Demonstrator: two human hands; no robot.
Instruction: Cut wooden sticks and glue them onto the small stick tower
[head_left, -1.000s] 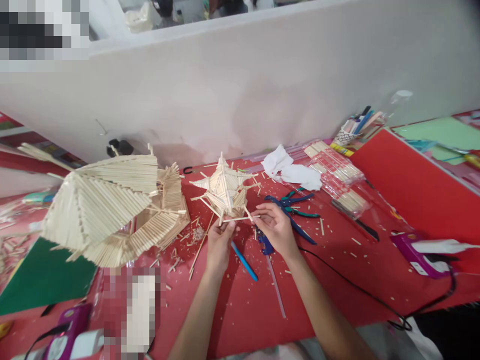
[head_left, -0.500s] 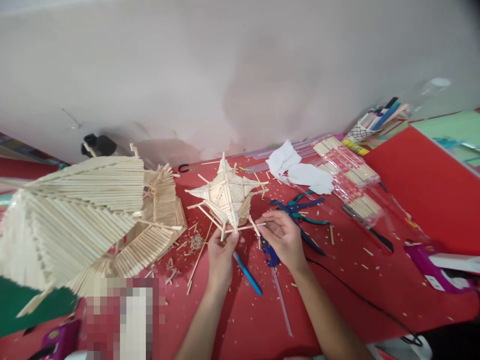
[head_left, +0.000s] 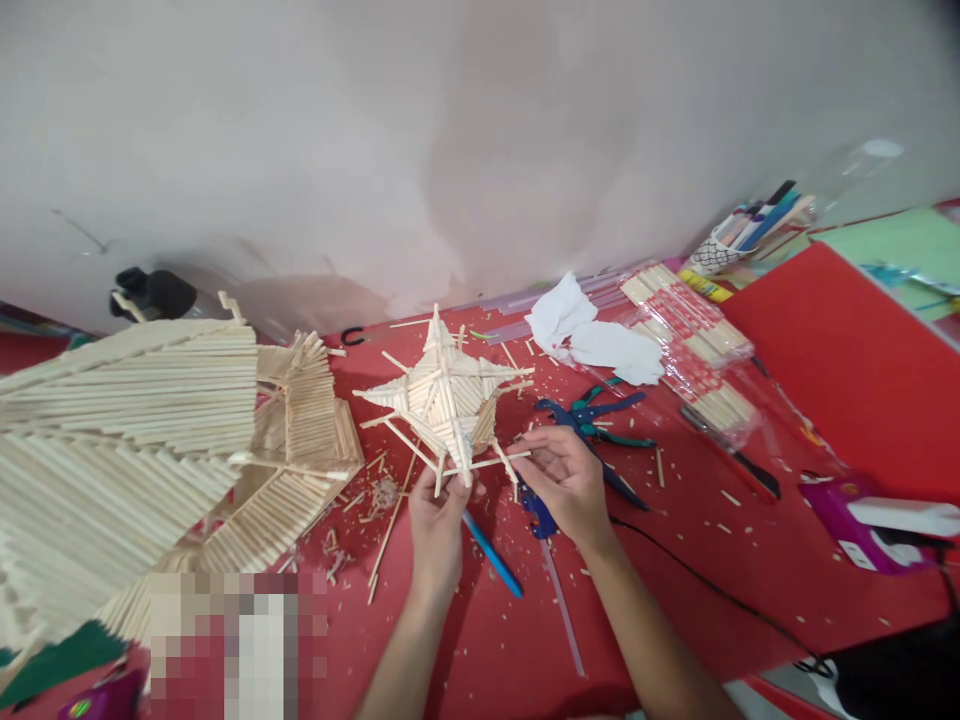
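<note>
A star made of pale wooden sticks point(head_left: 450, 405) is held up over the red table, its lower point toward me. My left hand point(head_left: 436, 535) is closed on that lower tip, thumb in front. Across the bottom of the star runs a thin wooden stick point(head_left: 487, 465). My right hand point(head_left: 566, 485) pinches the stick's right end between thumb and fingers. Just beside the right hand lies a blue glue gun point(head_left: 538, 512), partly hidden, with a clear glue stick point(head_left: 564, 610) trailing from it. Between my wrists is a blue pen point(head_left: 493, 555).
A large model roof of sticks point(head_left: 135, 400) fills the left side. Blue and green pliers point(head_left: 611, 410) lie right of the star, below crumpled white tissue point(head_left: 592, 335). Packed chopsticks point(head_left: 690, 330), a red board point(head_left: 832, 360) and a black cable point(head_left: 705, 580) are farther right. Wood scraps litter the table.
The view has shifted a little, so the model roof sits farther left. The star has tilted slightly and its lower tip sits a bit lower; both hands keep their grips.
</note>
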